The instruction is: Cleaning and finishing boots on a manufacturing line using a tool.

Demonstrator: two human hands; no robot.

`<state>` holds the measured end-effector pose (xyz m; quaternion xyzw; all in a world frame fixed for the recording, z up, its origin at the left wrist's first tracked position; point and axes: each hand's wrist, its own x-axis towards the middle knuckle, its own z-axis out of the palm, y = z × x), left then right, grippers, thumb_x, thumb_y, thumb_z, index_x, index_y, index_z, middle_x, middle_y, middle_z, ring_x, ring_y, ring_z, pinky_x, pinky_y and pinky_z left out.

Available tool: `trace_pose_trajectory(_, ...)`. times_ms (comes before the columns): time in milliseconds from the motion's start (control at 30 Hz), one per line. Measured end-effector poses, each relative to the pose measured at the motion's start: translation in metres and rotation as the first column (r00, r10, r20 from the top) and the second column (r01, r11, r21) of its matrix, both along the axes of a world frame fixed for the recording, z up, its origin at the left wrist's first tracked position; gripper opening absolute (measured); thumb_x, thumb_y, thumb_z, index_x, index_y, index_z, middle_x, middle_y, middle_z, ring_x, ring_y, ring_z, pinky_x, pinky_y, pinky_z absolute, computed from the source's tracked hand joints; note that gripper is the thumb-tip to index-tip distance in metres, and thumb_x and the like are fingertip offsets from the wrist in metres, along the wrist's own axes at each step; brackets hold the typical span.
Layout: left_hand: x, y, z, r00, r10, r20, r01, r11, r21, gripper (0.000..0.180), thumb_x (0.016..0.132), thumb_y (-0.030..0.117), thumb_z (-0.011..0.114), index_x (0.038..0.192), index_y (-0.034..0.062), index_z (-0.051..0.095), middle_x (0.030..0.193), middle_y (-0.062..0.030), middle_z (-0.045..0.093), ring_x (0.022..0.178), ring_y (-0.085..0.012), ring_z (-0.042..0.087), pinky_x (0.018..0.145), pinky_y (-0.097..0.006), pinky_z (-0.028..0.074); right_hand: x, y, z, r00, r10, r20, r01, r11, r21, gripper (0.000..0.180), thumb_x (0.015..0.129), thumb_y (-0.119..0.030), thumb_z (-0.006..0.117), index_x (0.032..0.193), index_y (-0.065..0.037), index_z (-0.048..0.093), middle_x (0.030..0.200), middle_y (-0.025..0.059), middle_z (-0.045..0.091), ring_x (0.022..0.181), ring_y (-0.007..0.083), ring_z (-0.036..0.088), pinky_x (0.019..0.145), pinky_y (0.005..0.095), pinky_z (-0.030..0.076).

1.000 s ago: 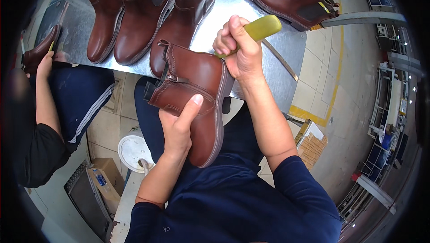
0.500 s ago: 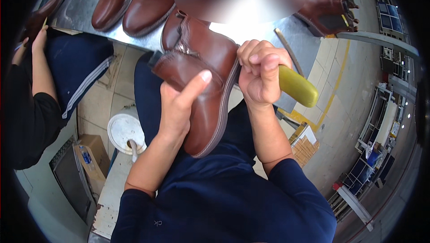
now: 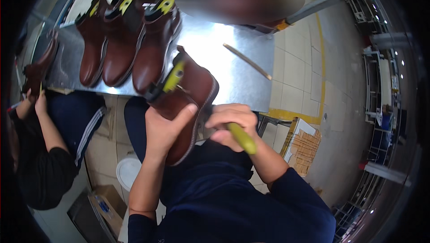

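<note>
A brown leather boot is held over my lap at the table's front edge, its toe pointing toward me. My left hand is closed around its upper, the thumb lying along the top. Something yellow-green and black shows in the boot's opening. My right hand grips the yellow-green handle of a tool, beside the pale-stitched sole edge. The tool's working end is dark and blurred between hand and sole, so its kind cannot be told.
On the metal table stand several brown boots, and a thin stick lies there. At the left a co-worker handles another boot. A box of brown pieces is low at the right; a white bucket is low at the left.
My view has shifted, showing more of the table. The right hand has moved down along the sole toward the toe, and the handle now tilts more steeply downward. The left hand keeps its hold.
</note>
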<state>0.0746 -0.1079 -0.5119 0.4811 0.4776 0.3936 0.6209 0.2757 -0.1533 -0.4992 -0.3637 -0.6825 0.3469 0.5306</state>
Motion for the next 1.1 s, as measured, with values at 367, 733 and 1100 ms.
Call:
trace_pose_trajectory(367, 0.057, 0.020, 0.029, 0.556, -0.174, -0.813, 0.764, 0.493, 0.416, 0.060, 0.078, -0.001, 0.077, 0.132, 0.0225, 0.069, 0.154, -0.0065, 0.054, 0.149, -0.0441, 0.038, 0.120, -0.055, 0.035, 0.109, -0.038, 0.007, 0.575, -0.614, -0.541, 0.389, 0.786, -0.480, 0.020, 0.101, -0.014, 0.063, 0.117, -0.001, 0.063, 0.066, 0.0003, 0.046, 0.054, 0.0117, 0.045, 0.053, 0.0286, 0.042)
trace_pose_trajectory(733, 0.062, 0.016, 0.018, 0.622, -0.206, -0.756, 0.674, 0.631, 0.383, 0.053, 0.080, -0.003, 0.072, 0.126, 0.0230, 0.075, 0.152, -0.0071, 0.057, 0.149, -0.0408, 0.040, 0.115, -0.047, 0.045, 0.097, -0.003, -0.029, 0.443, -0.524, -0.728, 0.075, 0.831, -0.552, 0.020, 0.102, -0.019, 0.065, 0.103, 0.001, 0.062, 0.056, -0.0029, 0.038, 0.044, 0.0071, 0.037, 0.042, 0.0247, 0.031)
trace_pose_trajectory(1100, 0.040, 0.027, -0.001, 0.630, -0.293, -0.719, 0.718, 0.572, 0.396, 0.060, 0.081, -0.001, 0.068, 0.134, 0.0266, 0.068, 0.161, -0.0038, 0.045, 0.153, -0.0456, 0.029, 0.117, -0.069, 0.034, 0.071, 0.078, -0.018, 0.642, -0.454, -0.617, -0.059, 0.774, -0.631, 0.020, 0.099, -0.020, 0.067, 0.099, -0.001, 0.060, 0.056, -0.0029, 0.037, 0.043, 0.0079, 0.034, 0.040, 0.0253, 0.030)
